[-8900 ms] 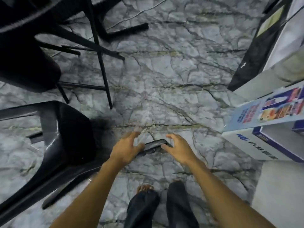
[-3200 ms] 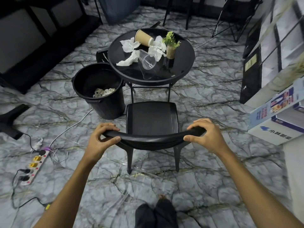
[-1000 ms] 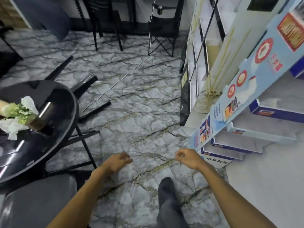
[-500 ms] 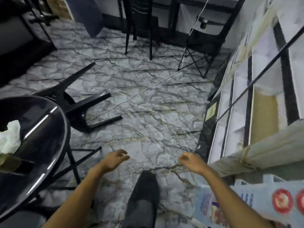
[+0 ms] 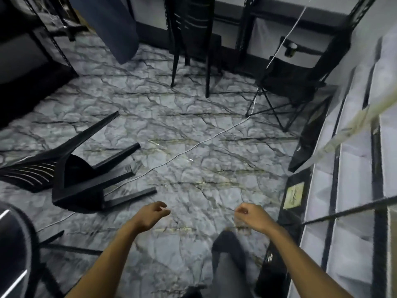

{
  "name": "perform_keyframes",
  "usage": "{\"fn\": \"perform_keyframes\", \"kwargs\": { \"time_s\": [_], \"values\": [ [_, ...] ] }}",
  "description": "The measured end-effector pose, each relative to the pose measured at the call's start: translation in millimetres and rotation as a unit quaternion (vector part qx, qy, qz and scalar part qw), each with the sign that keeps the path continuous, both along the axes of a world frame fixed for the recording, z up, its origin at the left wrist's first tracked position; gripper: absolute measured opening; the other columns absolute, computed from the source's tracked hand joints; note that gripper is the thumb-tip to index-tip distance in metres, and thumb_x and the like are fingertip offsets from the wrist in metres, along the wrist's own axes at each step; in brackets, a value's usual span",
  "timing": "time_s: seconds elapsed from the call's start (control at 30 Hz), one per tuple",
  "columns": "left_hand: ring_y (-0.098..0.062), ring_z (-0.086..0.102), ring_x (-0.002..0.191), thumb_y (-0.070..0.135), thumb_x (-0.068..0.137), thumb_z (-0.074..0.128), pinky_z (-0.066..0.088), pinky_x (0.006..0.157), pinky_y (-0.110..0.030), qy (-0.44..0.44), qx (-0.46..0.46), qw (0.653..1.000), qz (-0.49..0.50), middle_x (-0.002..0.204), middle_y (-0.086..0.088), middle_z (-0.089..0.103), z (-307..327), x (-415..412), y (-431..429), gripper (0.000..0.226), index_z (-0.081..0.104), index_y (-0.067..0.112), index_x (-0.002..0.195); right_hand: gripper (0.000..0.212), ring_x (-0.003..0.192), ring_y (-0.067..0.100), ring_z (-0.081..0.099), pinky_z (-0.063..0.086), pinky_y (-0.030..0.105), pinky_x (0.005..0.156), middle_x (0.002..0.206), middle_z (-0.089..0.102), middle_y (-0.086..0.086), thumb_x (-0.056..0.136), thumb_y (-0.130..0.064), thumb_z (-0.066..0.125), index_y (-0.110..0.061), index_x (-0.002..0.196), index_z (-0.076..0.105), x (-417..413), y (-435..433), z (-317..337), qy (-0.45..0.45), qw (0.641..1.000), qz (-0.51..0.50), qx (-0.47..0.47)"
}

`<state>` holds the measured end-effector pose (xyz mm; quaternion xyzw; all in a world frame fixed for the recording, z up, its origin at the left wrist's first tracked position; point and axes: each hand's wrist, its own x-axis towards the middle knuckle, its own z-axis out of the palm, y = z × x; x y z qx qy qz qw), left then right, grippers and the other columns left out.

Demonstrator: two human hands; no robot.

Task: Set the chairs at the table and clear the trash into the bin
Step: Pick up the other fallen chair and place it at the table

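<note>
Both hands hang empty ahead of the body, the left hand (image 5: 153, 214) and the right hand (image 5: 250, 216) each with fingers loosely curled and holding nothing. The overturned chair (image 5: 81, 175) lies on its side on the floor, ahead and to the left of the left hand, its legs pointing out toward the open floor in front of the hands. The bin and the trash are out of view.

The likeliest trouble is the white cable (image 5: 193, 145), which crosses the floor beyond both hands and seems to pass under the chair's legs. A foot could catch it on the approach, or a leg could hook it as the chair is righted. The desk (image 5: 12, 244) sits close behind and left of the left hand, so a wide swing could strike its rim. The shelving (image 5: 354, 168) crowds the right hand's side.
</note>
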<state>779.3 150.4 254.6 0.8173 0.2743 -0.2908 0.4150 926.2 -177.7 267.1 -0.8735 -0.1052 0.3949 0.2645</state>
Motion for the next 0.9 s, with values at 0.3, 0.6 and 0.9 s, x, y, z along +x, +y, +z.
{"fn": "perform_keyframes", "kwargs": {
  "time_s": [0.3, 0.6, 0.9],
  "values": [
    [-0.021, 0.059, 0.115, 0.045, 0.092, 0.058, 0.043, 0.093, -0.030, 0.006, -0.011, 0.993, 0.119, 0.125, -0.001, 0.062, 5.9, 172.7, 39.8, 0.032, 0.060, 0.026, 0.118, 0.019, 0.095, 0.013, 0.063, 0.045, 0.017, 0.070, 0.099, 0.068, -0.003, 0.089, -0.032, 0.064, -0.017, 0.100, 0.070, 240.5, 87.5, 8.2, 0.008, 0.993, 0.121, -0.011],
    [-0.021, 0.062, 0.108, 0.045, 0.091, 0.060, 0.047, 0.092, -0.032, -0.025, 0.007, 0.971, 0.236, 0.122, -0.006, 0.067, 5.0, 316.3, 132.9, 0.039, 0.063, 0.018, 0.119, 0.021, 0.094, 0.019, 0.064, 0.051, 0.031, 0.085, 0.102, 0.071, 0.003, 0.088, -0.032, 0.064, -0.014, 0.098, 0.070, 447.5, 233.9, 24.3, -0.041, 0.967, 0.248, -0.033],
    [-0.021, 0.062, 0.107, 0.048, 0.090, 0.060, 0.046, 0.093, -0.033, -0.030, 0.001, 0.932, 0.360, 0.119, -0.005, 0.066, 9.5, 418.2, 251.1, 0.034, 0.064, 0.023, 0.113, 0.019, 0.094, 0.017, 0.061, 0.048, 0.028, 0.080, 0.105, 0.067, 0.001, 0.092, -0.033, 0.060, -0.018, 0.100, 0.067, 596.0, 428.7, 34.6, -0.037, 0.933, 0.355, -0.030]
  ]
}}
